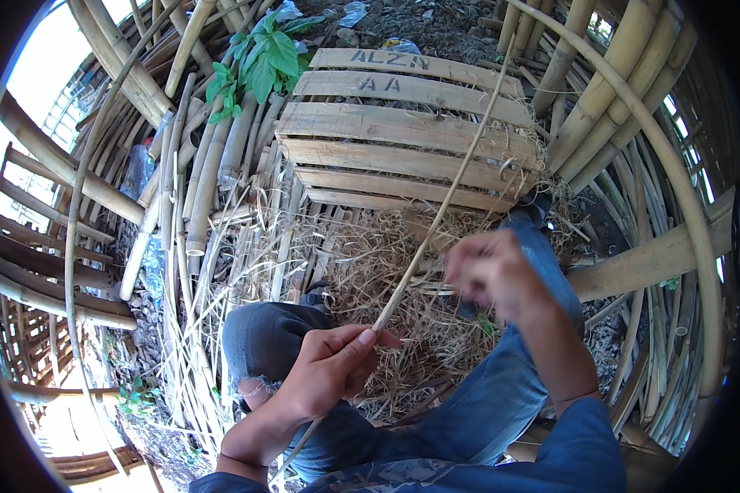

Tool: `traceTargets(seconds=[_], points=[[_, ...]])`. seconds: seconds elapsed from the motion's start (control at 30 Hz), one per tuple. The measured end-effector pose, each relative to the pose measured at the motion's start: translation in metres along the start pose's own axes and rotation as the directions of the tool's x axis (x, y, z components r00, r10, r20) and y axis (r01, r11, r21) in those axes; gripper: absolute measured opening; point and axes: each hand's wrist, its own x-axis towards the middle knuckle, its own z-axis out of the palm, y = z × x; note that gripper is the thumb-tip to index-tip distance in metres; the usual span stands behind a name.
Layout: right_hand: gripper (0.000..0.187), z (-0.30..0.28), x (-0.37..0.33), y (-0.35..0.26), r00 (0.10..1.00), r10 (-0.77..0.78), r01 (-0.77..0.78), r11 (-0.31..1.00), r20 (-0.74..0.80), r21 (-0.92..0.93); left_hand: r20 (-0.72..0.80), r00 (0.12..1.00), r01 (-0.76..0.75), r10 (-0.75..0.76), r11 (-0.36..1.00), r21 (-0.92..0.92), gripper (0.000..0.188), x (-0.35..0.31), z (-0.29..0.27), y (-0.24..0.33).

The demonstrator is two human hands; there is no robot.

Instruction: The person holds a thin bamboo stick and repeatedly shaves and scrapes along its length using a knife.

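My left hand (337, 361) is closed around a long, thin bamboo strip (423, 246), its thumb lying along the top. The strip slants from beside my left forearm up to the right, passing over the crate to the far side. To the right of the strip, my right hand (493, 275) is raised over my right leg, its fingers curled and blurred by motion. A small dark shape (467, 310) shows just under those fingers; I cannot make out what it is. Pale bamboo shavings (370, 263) cover the ground between my knees.
A slatted wooden crate (403, 156) stands ahead, shavings caught on its right side. Bamboo poles (214, 177) and split strips are piled to the left, near a green leafy plant (267, 57). Thick bamboo poles (625, 90) and a curved pole (682, 177) rise at the right.
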Motion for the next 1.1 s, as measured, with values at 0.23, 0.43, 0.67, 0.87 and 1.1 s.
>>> traceTargets(seconds=[0.23,0.43,0.67,0.87,1.1], points=[[0.013,0.011,-0.013,0.005,0.977,-0.051,0.057,0.998,0.206,-0.023,0.051,0.996,0.073,-0.068,0.991,-0.112,0.034,0.001,-0.006,-0.001],[0.022,0.027,-0.011,0.005,0.899,0.287,-0.287,0.957,0.331,-0.048,0.075,0.990,0.131,-0.121,0.977,-0.166,0.035,0.002,0.000,0.003],[0.023,0.010,-0.005,0.004,0.970,0.174,-0.182,0.983,0.167,0.030,0.062,0.997,0.058,-0.055,0.997,-0.047,0.035,0.000,-0.001,-0.002],[0.020,-0.013,-0.002,-0.003,0.995,0.013,-0.004,0.996,-0.096,0.094,0.056,0.996,0.067,-0.064,0.996,-0.050,0.035,0.002,0.001,-0.001],[0.020,-0.062,0.004,-0.007,0.920,-0.095,0.202,0.946,-0.379,0.253,0.096,0.993,0.075,-0.066,0.993,-0.092,0.035,-0.005,-0.006,-0.005]])
